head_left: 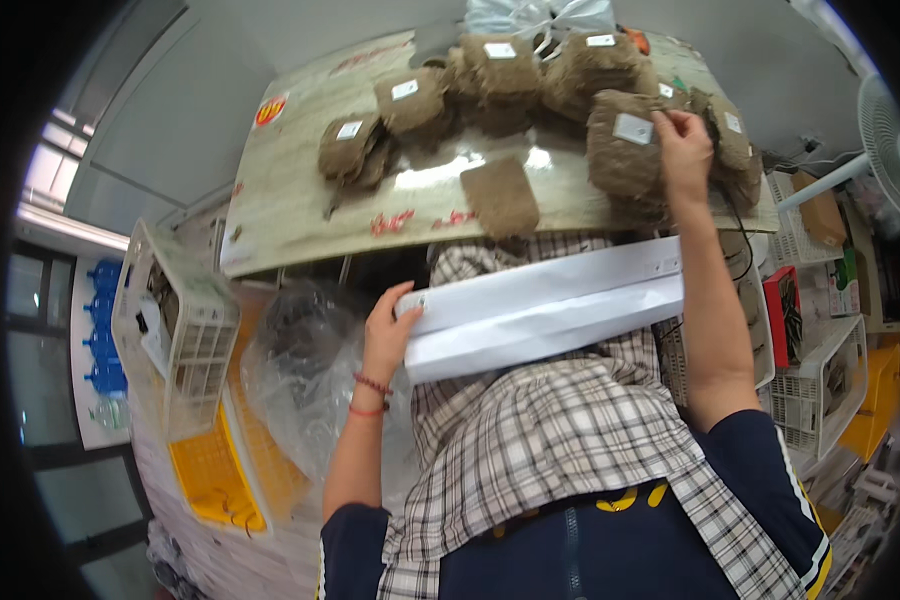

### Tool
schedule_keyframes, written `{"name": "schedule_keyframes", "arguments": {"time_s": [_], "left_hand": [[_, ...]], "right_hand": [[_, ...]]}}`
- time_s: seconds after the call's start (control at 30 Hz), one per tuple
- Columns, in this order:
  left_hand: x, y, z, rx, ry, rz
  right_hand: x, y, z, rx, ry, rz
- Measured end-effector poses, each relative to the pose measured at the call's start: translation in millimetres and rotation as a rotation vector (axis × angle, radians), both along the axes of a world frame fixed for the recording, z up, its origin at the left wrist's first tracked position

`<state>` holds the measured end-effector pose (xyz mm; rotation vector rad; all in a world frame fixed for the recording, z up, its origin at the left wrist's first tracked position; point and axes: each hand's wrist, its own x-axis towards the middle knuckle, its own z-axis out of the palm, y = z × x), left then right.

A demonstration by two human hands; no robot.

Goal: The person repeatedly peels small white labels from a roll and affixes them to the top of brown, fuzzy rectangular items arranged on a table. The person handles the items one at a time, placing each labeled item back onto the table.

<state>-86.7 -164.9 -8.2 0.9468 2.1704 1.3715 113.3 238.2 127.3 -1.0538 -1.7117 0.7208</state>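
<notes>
My left hand (388, 325) grips the left end of a long folded strip of white paper (550, 315), which lies across my lap with a crease along it. At the right of the table, my right hand (684, 145) has its fingertips closed at the edge of a white label (633, 128). That label lies on the top brown fibrous pad (620, 170) of a stack. A bare brown pad (500, 197) rests at the table's near edge. Behind are several stacks of like pads (410, 105), with white labels on top.
The pale table (300, 190) is in front of me, with a clear plastic bag (540, 15) at its back. On the left stand a white crate (205, 350), a yellow crate (215, 470) and a crumpled clear plastic bag (305, 370). A fan (885, 150) and more crates (815, 390) are right.
</notes>
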Motion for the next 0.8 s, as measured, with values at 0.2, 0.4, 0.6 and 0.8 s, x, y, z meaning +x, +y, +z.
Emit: {"name": "schedule_keyframes", "arguments": {"time_s": [0.2,0.4,0.6,0.8], "left_hand": [[1.4,-9.1,-2.0,0.106,-0.315,0.065],[5.3,-3.0,19.7,0.175,-0.35,0.055],[2.1,-7.0,19.4,0.182,-0.499,0.059],[0.2,-6.1,22.9,0.162,-0.622,0.072]], "right_hand": [[-17.4,-67.2,-13.5,0.594,-0.163,0.237],[-71.4,-223.8,-96.9,0.37,-0.178,0.868],[-76.6,-244.1,-109.2,0.624,-0.212,0.863],[-75.1,-243.1,-112.5,0.74,-0.221,0.844]]}}
